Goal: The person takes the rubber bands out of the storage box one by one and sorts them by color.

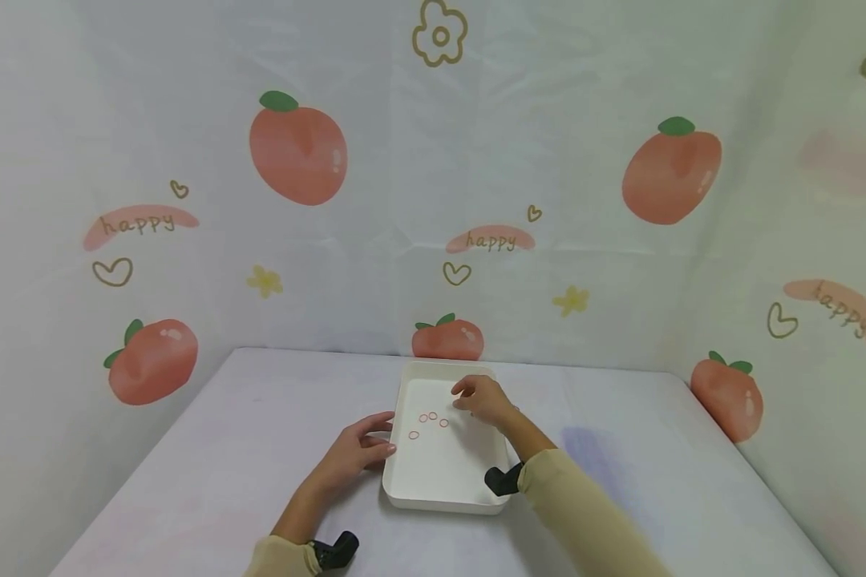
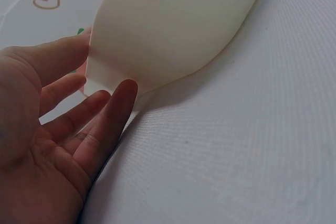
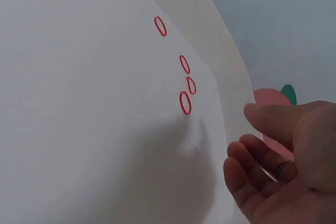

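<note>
A shallow white rectangular tray (image 1: 447, 473) lies on the table, with several thin red rings (image 3: 185, 103) on its floor, grouped left of the middle in the head view. Against the outside of the tray's left wall rests my left hand (image 1: 357, 449); its thumb and fingertips touch the wall and are spread apart in the left wrist view. Over the tray's far right part hovers my right hand (image 1: 482, 398). Its fingers are loosely bent, the thumb stands apart from them, and nothing shows between them in the right wrist view.
A pale cloth covers the table (image 1: 209, 489). Behind and at both sides hangs a white curtain (image 1: 375, 160) printed with red fruit, flowers and hearts. Each wrist carries a black strap device (image 1: 503, 481).
</note>
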The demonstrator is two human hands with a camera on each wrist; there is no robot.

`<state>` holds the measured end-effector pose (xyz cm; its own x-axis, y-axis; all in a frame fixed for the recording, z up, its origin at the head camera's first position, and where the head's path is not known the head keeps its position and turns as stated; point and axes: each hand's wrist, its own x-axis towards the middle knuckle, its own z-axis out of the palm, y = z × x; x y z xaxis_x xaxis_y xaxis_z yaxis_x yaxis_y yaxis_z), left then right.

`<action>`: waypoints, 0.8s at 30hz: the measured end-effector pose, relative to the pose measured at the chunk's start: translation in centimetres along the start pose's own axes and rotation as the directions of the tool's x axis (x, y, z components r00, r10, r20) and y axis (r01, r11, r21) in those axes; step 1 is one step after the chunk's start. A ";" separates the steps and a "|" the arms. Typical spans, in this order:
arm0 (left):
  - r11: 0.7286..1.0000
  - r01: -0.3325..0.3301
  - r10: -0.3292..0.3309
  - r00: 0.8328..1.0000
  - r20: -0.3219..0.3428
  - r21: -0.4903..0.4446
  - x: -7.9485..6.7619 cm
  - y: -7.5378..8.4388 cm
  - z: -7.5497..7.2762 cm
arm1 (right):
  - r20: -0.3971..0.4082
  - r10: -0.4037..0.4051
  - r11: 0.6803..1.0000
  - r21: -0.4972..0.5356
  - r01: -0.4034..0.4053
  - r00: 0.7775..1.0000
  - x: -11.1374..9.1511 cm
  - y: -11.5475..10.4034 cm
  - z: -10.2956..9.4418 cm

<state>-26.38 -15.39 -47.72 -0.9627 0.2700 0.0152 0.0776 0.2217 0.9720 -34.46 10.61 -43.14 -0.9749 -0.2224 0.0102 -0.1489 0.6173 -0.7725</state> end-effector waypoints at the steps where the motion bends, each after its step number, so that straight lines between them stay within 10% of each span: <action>1: 1.000 -0.001 0.001 1.000 0.003 -0.003 0.0 0.0 0.0 | 0.008 -0.005 1.000 -0.008 0.005 1.000 0.0 0.0 0.2; 24: 1.000 0.000 0.001 1.000 -0.008 0.015 -0.2 0.2 0.0 | 0.114 0.025 0.986 -0.166 -0.006 0.993 0.1 0.3 2.7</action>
<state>-26.22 -15.39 -47.52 -0.9648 0.2624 0.0178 0.0820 0.2358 0.9684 -34.12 8.72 -45.09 -0.9530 -0.2917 -0.0817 -0.1687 0.7350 -0.6567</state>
